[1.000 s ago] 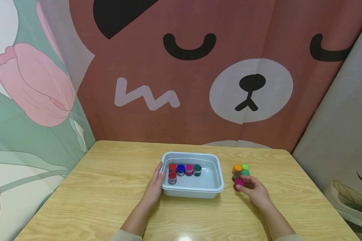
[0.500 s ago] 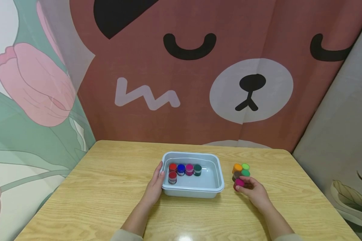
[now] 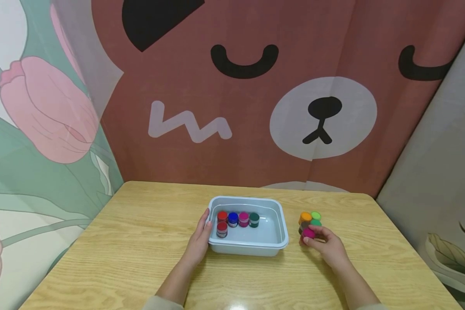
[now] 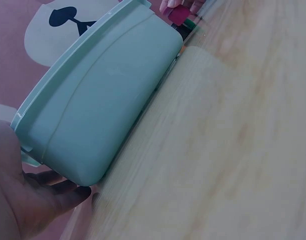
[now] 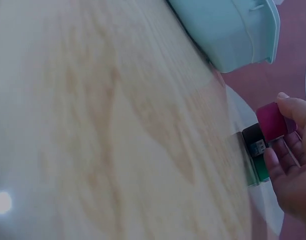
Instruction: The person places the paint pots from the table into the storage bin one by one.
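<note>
My left hand holds the left end of a pale blue plastic tub, thumb at the rim and fingers against the outer wall. Inside the tub stand several small paint jars: two red ones, a blue jar, a magenta jar and a dark green jar. To the tub's right, my right hand pinches another magenta paint jar between thumb and fingers. That jar looks slightly raised off the table in the right wrist view. Close behind it are an orange jar and a dark jar.
A light green jar and a green jar stand in the same cluster, partly hidden by my right hand. The wood-grain table ends at a curtain printed with a bear face.
The magenta jar in my right hand has shifted very slightly. My left hand and the tub hold their place, and the jars inside are unchanged.
</note>
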The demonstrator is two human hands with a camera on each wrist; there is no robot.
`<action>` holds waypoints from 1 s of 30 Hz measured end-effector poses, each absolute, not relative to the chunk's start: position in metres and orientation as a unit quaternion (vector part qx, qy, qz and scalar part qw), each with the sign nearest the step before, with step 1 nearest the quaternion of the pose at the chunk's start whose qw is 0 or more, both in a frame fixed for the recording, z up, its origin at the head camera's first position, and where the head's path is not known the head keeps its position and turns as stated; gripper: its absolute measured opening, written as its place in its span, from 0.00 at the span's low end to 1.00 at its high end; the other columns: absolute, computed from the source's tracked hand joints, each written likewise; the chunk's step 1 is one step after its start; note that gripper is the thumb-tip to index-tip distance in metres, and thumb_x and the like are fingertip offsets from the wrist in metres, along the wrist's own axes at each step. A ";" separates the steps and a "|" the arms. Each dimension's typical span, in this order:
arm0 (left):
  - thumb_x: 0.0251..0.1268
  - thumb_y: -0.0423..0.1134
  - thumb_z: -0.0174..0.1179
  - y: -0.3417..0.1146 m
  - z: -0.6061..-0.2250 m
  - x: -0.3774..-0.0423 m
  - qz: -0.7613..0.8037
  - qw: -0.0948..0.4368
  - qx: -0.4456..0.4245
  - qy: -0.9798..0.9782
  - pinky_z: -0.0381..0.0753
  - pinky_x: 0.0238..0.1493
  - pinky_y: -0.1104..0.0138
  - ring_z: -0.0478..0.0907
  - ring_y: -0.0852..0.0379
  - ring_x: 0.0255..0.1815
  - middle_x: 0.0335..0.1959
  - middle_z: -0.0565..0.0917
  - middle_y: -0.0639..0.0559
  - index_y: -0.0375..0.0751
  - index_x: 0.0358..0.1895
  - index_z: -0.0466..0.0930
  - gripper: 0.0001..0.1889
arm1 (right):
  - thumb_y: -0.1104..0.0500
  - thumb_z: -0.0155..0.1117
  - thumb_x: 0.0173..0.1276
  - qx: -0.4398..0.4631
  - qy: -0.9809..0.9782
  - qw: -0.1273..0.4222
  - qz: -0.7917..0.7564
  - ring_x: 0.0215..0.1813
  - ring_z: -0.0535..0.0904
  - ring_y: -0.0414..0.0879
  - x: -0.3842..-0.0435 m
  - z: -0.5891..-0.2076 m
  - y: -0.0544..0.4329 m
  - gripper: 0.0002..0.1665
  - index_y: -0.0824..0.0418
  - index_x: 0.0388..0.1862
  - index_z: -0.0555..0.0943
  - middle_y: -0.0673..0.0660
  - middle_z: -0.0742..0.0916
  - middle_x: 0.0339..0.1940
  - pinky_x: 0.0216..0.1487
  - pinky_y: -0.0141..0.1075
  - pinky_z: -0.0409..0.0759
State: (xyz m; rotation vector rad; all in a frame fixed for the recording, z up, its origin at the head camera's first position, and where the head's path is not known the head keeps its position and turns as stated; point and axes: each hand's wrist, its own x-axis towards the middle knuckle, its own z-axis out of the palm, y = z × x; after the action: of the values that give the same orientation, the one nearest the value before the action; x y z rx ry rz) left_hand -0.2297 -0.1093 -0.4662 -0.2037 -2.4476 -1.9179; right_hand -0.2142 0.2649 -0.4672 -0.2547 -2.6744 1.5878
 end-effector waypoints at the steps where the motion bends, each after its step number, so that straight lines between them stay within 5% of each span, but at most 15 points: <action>1: 0.81 0.49 0.38 -0.109 -0.466 -0.230 -0.615 0.012 -0.065 -0.785 0.49 0.75 0.36 0.50 0.34 0.78 0.79 0.55 0.40 0.48 0.79 0.50 0.28 | 0.49 0.70 0.65 -0.078 -0.857 0.012 0.509 0.55 0.78 0.46 -0.214 -0.466 0.265 0.38 0.63 0.69 0.70 0.63 0.80 0.60 0.50 0.26 0.74; 7: 0.81 0.48 0.38 -0.109 -0.466 -0.230 -0.615 0.012 -0.065 -0.786 0.48 0.75 0.36 0.50 0.34 0.78 0.79 0.55 0.39 0.48 0.79 0.50 0.28 | 0.47 0.70 0.64 -0.064 -0.861 0.020 0.504 0.59 0.77 0.53 -0.214 -0.458 0.264 0.38 0.61 0.69 0.71 0.63 0.79 0.62 0.47 0.27 0.78; 22: 0.80 0.50 0.38 -0.109 -0.468 -0.231 -0.610 0.018 -0.064 -0.790 0.49 0.74 0.35 0.51 0.33 0.78 0.78 0.56 0.38 0.48 0.78 0.51 0.29 | 0.48 0.70 0.65 -0.030 -0.849 0.033 0.526 0.47 0.79 0.33 -0.220 -0.423 0.252 0.38 0.61 0.70 0.71 0.64 0.80 0.62 0.46 0.25 0.80; 30: 0.80 0.50 0.39 -0.109 -0.468 -0.231 -0.614 0.015 -0.063 -0.787 0.49 0.74 0.35 0.51 0.33 0.78 0.78 0.56 0.39 0.48 0.79 0.51 0.29 | 0.49 0.70 0.65 -0.006 -0.842 0.031 0.538 0.52 0.80 0.42 -0.227 -0.409 0.239 0.38 0.61 0.70 0.71 0.64 0.78 0.64 0.46 0.26 0.81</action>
State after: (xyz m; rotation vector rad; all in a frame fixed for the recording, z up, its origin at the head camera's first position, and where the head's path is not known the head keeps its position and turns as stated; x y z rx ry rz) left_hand -0.2306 -0.1086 -0.4682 -0.1962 -2.4478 -1.9095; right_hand -0.2270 0.2391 -0.4093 -0.0193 -2.5942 1.6583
